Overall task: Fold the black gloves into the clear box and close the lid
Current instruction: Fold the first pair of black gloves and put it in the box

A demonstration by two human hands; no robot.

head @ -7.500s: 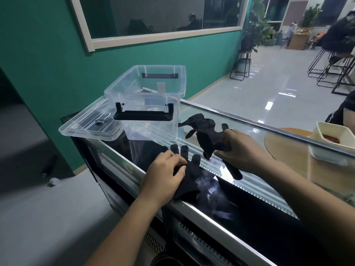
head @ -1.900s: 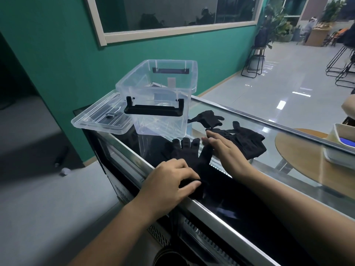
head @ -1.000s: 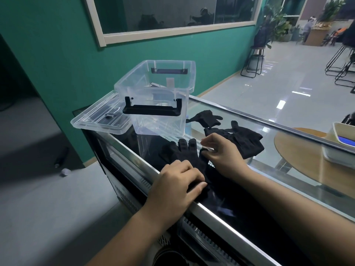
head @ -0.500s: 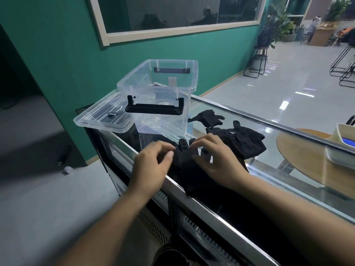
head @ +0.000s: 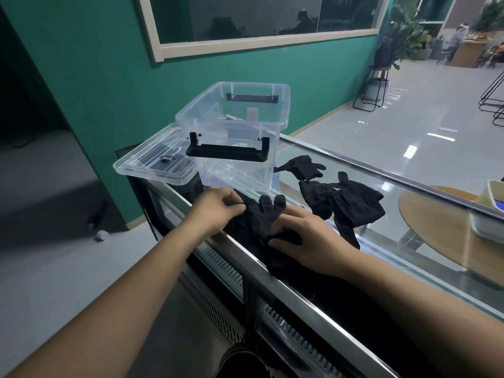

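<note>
A black glove (head: 259, 222) lies flat on the glass counter top (head: 387, 214) near its front edge, fingers pointing away from me. My left hand (head: 215, 211) pinches the glove's left edge. My right hand (head: 305, 238) holds the glove's right side with fingers curled into the fabric. A pile of black gloves (head: 346, 203) lies to the right, and a single black glove (head: 302, 166) sits behind it. The clear box (head: 234, 137) stands open just beyond my hands, black handles on its ends. Its clear lid (head: 155, 162) lies to the left of the box.
The counter's metal front edge (head: 272, 271) runs diagonally below my hands. A teal wall stands behind the box. A round wooden table (head: 436, 230) with a white tray (head: 488, 211) shows at the right. Stools and plants stand on the shiny floor far back.
My left hand moved from the glove's cuff up to its left edge and now pinches it. My right hand shifted onto the glove's right side.
</note>
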